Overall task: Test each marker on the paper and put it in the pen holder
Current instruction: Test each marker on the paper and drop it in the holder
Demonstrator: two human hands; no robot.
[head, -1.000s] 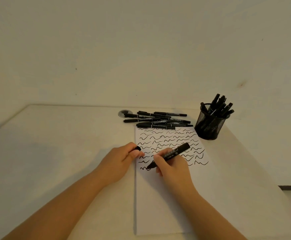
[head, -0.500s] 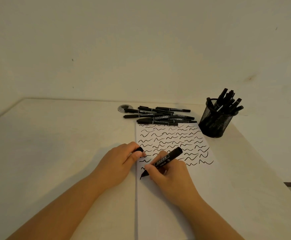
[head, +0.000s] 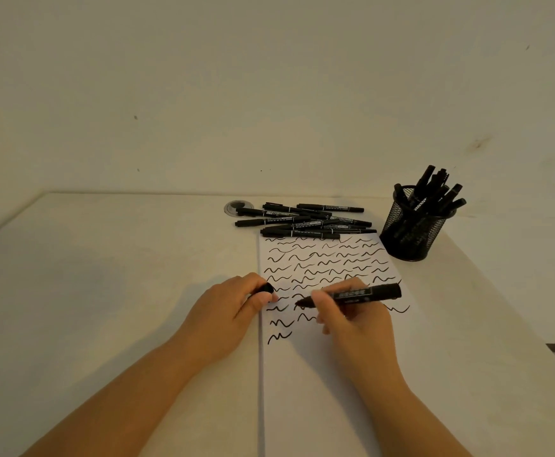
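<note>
Marker lifted off paper, now near level; R hand fingers pinch it, L hand fingers grip cap.

Dim, warm, yellowish light over the whole view, nothing bright, no glare anywhere. Soft shadows spread on the worktop to the left of the forearms, and a fainter one lies on the paper under the right hand. The wall is evenly lit, slightly mottled. Wide-angle bending shows: the worktop's far edge bows and its sides splay outward. Focus is fair at centre; marker print is smeared and unreadable.
</note>
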